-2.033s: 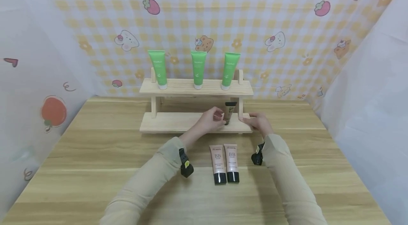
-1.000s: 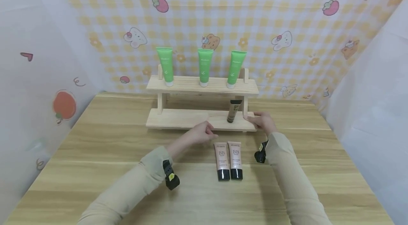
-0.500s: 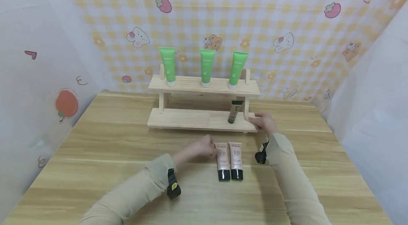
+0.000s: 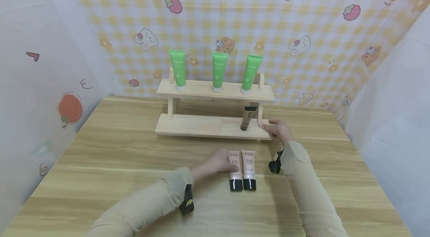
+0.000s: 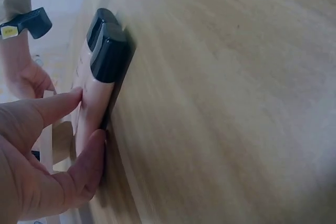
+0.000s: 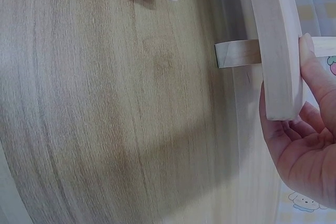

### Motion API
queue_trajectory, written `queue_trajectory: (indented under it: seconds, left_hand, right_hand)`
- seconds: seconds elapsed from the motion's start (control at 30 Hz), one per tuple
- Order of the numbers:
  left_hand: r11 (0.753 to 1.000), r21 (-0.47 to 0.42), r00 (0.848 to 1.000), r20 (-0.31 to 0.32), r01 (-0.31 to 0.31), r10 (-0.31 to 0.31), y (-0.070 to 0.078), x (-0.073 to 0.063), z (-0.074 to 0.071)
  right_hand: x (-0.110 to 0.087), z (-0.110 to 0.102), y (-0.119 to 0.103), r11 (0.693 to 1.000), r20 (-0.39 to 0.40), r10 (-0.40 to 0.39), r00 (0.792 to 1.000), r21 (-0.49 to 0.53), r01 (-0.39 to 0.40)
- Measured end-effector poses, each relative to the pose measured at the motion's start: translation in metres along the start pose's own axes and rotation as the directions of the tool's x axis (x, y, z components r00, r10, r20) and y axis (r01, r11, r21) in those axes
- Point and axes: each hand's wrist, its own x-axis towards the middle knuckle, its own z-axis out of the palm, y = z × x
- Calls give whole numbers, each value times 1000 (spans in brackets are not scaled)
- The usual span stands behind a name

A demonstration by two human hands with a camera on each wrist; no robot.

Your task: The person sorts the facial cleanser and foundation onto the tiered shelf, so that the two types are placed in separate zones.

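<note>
Two pink BB cream tubes with black caps lie side by side on the table. My left hand (image 4: pixel 220 161) is at the left BB cream tube (image 4: pixel 235 174); in the left wrist view its thumb and a finger pinch that tube (image 5: pixel 96 102) from both sides. The right BB cream tube (image 4: pixel 249 168) lies beside it, untouched. My right hand (image 4: pixel 279 131) grips the right end of the wooden shelf's lower board (image 4: pixel 188 125), thumb on top and fingers beneath, as the right wrist view shows on the board (image 6: pixel 281 72).
A small brown tube with a black end (image 4: pixel 247 118) stands upright near the right of the lower board. Three green tubes, one of them in the middle (image 4: pixel 220 72), stand along the upper board (image 4: pixel 198 89). A patterned cloth (image 4: pixel 198 20) hangs behind the shelf.
My left hand has let go of the brown tube, leaving it standing on the lower board, and has come down to the left BB cream tube. My right hand stays on the shelf.
</note>
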Motion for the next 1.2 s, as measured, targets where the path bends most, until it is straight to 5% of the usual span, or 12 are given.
queue_trajectory:
  seconds: [0.2, 0.63, 0.93, 1.2]
  left_hand:
    - [1000, 5, 1000, -15, 0, 0, -2, 4, 5]
    - [997, -73, 996, 86, 38, -32, -4, 6, 6]
    - [997, -75, 998, 57, 17, -13, -10, 2, 5]
    - [983, -178, 997, 59, 53, -43, -15, 2, 4]
  right_hand:
    - [2, 0, 2, 1000, 9, -17, 1000, 24, 17]
    - [7, 0, 3, 1000, 19, 25, 1000, 11, -25]
    - [9, -3, 4, 999, 23, 44, 999, -30, -43]
    - [4, -1, 0, 999, 16, 35, 999, -34, -35]
